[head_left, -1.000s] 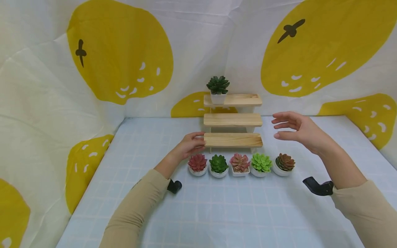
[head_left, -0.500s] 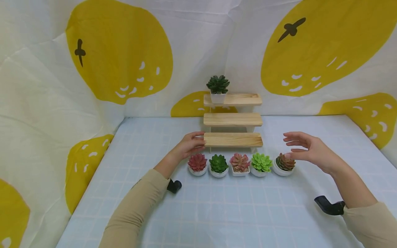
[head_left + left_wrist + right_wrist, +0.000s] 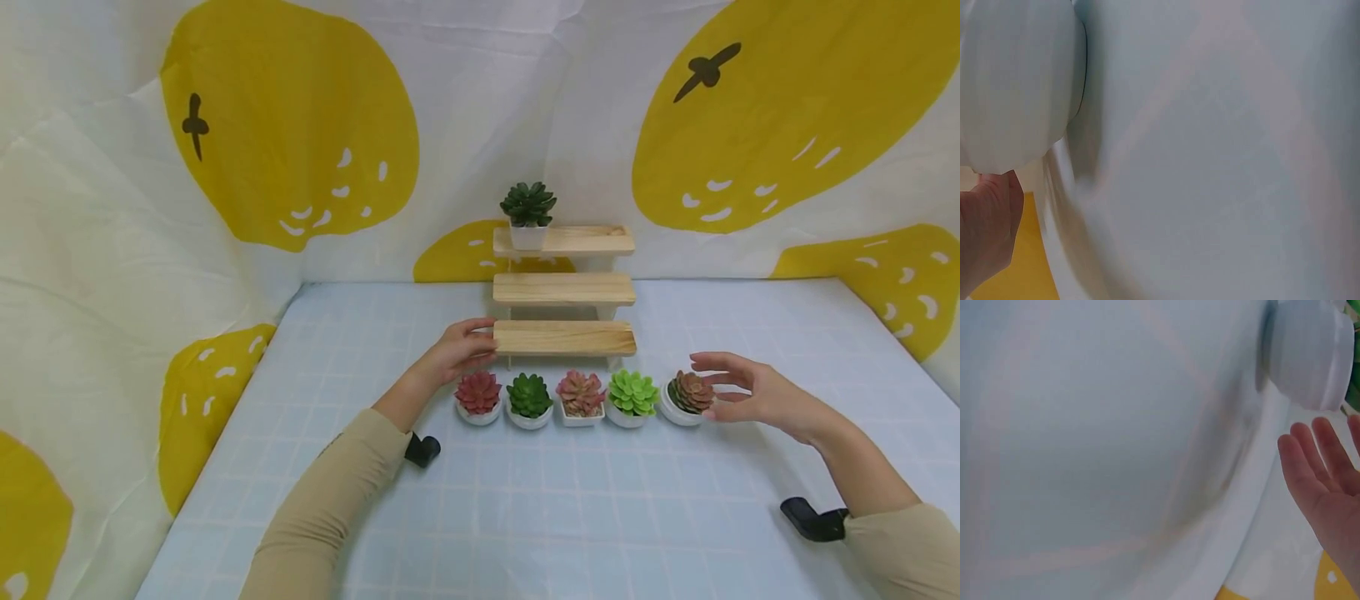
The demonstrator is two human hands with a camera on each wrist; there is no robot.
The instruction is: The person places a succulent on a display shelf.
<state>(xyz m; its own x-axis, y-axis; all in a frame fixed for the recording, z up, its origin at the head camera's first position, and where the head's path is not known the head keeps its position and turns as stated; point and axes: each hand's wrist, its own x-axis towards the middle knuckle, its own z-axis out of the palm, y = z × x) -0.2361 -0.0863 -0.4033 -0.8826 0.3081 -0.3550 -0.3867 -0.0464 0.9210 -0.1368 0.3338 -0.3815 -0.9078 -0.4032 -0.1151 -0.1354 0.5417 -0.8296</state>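
Observation:
In the head view my left hand (image 3: 457,352) holds the left end of the lowest board of a three-tier wooden display shelf (image 3: 564,338). My right hand (image 3: 757,396) is beside the brown potted succulent (image 3: 686,397), thumb and fingers spread at its right side. In the right wrist view those fingers (image 3: 1329,453) are extended, with a gap to a white pot (image 3: 1310,353). Left of the brown plant stand a bright green succulent (image 3: 632,394), a pink one (image 3: 581,395), a dark green one (image 3: 529,397) and a red one (image 3: 478,394). The left wrist view mostly hides the left hand behind a white pot (image 3: 1016,81).
A dark green succulent (image 3: 528,208) in a white pot stands on the left of the top board (image 3: 592,242). The middle board (image 3: 564,289) bears nothing. A pale blue gridded cloth (image 3: 525,517) covers the table; a lemon-print cloth (image 3: 487,108) hangs behind.
My right hand has come down and towards me, from beside the shelf to the brown succulent's right side. The left hand stays at the lowest board, and the plants have not moved.

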